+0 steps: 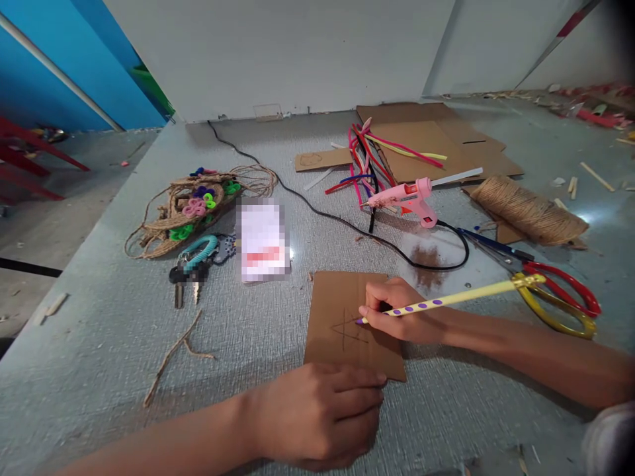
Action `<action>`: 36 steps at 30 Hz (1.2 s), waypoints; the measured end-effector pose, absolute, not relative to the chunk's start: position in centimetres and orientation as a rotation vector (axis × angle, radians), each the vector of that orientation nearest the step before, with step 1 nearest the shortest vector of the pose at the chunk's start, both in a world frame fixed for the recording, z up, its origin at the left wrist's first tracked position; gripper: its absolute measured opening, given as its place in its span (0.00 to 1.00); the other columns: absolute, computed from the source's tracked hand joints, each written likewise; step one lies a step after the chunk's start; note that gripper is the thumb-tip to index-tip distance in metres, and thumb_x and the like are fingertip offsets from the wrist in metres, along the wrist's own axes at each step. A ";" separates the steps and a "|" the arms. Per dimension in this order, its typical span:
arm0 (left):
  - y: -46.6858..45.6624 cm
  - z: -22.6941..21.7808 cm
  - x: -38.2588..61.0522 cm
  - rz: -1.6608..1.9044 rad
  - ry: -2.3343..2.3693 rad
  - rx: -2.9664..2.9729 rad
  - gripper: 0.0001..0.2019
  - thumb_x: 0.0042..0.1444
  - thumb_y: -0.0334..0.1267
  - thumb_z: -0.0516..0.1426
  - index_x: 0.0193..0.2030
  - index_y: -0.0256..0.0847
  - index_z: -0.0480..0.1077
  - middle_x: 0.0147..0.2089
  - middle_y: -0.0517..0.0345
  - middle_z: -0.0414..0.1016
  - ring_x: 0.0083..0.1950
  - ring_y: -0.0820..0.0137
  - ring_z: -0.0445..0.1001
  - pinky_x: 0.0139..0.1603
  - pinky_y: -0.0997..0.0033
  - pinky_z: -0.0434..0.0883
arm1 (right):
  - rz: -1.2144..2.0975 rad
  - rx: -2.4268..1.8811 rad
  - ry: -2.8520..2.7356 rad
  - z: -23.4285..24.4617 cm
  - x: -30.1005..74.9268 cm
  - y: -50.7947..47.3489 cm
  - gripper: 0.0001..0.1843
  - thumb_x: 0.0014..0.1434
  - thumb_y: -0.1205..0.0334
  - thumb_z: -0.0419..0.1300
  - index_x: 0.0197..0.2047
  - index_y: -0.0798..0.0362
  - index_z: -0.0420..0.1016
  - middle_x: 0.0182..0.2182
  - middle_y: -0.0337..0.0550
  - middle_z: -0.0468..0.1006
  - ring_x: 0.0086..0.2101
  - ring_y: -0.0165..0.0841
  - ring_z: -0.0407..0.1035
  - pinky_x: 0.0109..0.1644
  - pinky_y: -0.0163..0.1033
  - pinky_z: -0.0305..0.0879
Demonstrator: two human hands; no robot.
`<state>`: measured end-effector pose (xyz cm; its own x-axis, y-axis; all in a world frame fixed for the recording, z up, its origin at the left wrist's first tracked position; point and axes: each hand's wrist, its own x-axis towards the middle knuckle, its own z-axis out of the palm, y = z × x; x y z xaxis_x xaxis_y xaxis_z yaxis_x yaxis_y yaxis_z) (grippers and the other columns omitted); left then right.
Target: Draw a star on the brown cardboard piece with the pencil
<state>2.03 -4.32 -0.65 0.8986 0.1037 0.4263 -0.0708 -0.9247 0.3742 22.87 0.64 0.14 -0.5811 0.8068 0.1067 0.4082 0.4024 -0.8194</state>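
Left hand curled, pinning near edge of cardboard piece on table | right hand pinching pencil, tip on drawn triangle | risk: weak pinning may let it slide, skewing the line

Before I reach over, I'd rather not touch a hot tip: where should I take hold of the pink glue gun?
Take the handle as your grip, coming from the near right. The glue gun lies on its side, with its nozzle pointing left and the handle angled toward you. The cord leaves the handle's base, so expect some drag.
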 end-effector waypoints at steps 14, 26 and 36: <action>-4.4 -0.5 2.1 0.634 0.016 2.699 0.09 0.60 0.34 0.54 0.42 0.29 0.72 0.46 0.51 0.76 0.55 0.63 0.71 0.56 0.70 0.71 | 1.069 -1.075 -2.145 0.3 23.2 0.4 0.15 0.59 0.62 0.54 0.23 0.53 0.57 0.18 0.33 0.67 0.20 0.24 0.59 0.25 0.31 0.52; -4.4 -0.6 1.9 0.568 0.011 2.697 0.11 0.61 0.34 0.52 0.43 0.30 0.71 0.48 0.50 0.75 0.57 0.62 0.69 0.58 0.69 0.69 | 1.136 -1.033 -2.191 0.4 23.1 0.3 0.15 0.54 0.65 0.55 0.20 0.53 0.55 0.14 0.30 0.59 0.17 0.22 0.52 0.21 0.31 0.46; -4.4 -0.5 1.9 0.571 0.011 2.700 0.10 0.61 0.34 0.51 0.43 0.29 0.71 0.48 0.50 0.76 0.57 0.63 0.69 0.58 0.70 0.69 | 1.156 -1.058 -2.179 0.4 23.2 0.4 0.14 0.54 0.65 0.54 0.20 0.52 0.55 0.14 0.30 0.58 0.16 0.23 0.52 0.21 0.31 0.45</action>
